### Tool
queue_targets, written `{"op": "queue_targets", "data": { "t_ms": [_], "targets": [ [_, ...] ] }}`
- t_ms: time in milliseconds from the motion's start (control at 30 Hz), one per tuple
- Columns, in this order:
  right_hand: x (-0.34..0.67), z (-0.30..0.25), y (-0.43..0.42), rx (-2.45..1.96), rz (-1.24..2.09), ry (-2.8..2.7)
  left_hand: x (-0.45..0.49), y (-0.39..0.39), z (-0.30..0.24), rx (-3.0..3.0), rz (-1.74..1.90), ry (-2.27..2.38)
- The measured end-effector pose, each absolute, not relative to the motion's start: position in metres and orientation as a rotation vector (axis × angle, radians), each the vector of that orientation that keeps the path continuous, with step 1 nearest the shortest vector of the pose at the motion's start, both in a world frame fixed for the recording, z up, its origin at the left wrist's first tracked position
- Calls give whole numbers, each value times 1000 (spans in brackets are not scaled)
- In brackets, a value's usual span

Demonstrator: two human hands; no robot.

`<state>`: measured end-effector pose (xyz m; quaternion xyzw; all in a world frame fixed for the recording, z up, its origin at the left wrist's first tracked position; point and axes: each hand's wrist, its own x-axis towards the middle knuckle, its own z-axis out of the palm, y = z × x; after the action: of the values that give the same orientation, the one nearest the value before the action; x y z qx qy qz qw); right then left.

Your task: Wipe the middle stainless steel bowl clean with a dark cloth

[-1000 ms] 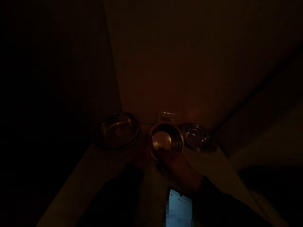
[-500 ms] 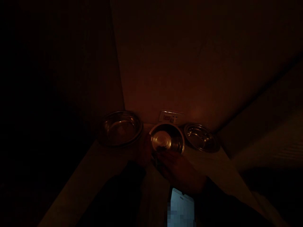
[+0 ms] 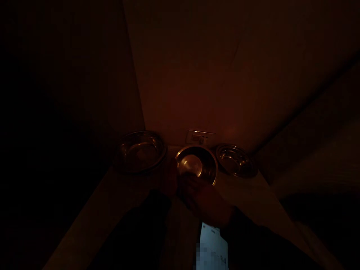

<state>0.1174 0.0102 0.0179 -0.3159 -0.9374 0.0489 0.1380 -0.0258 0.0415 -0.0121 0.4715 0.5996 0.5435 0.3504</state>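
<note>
The scene is very dark. A round steel bowl (image 3: 209, 165) stands in the middle of the table, its bottom catching a warm gleam. My left hand (image 3: 169, 178) is at the bowl's left side, closed against the rim, though its fingers are mostly lost in shadow. Over the near edge of the bowl reaches my right hand (image 3: 204, 197), fingers curled together. Whatever lies in those fingers is too dark to make out. Below my right wrist a phone (image 3: 212, 243) with a lit screen lies in view, partly covered by the sleeve.
A wide steel dish (image 3: 142, 153) sits at the table's back left corner. To the right of the bowl is a smaller steel dish (image 3: 236, 161). Behind, a socket plate (image 3: 200, 137) is set in the wall (image 3: 197, 82). The wooden table (image 3: 253, 198) narrows toward the wall.
The whole view has shifted slightly, and the light on the scene is dimmer. My right hand has moved a little at the bowl's near edge. My left hand stays by its left side.
</note>
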Motion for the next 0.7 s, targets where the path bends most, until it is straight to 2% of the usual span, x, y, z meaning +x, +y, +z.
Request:
{"op": "queue_targets", "data": {
  "t_ms": [200, 433, 700],
  "targets": [
    [146, 24, 7, -961, -51, -2940, -21, 41, -8, 1135, 1360, 1465],
    [116, 20, 14, -957, 167, -2729, -24, 45, -16, 1211, 1329, 1544],
    [135, 42, 10, -1060, 187, -2899, -23, 47, -14, 1165, 1298, 1481]
  ]
}}
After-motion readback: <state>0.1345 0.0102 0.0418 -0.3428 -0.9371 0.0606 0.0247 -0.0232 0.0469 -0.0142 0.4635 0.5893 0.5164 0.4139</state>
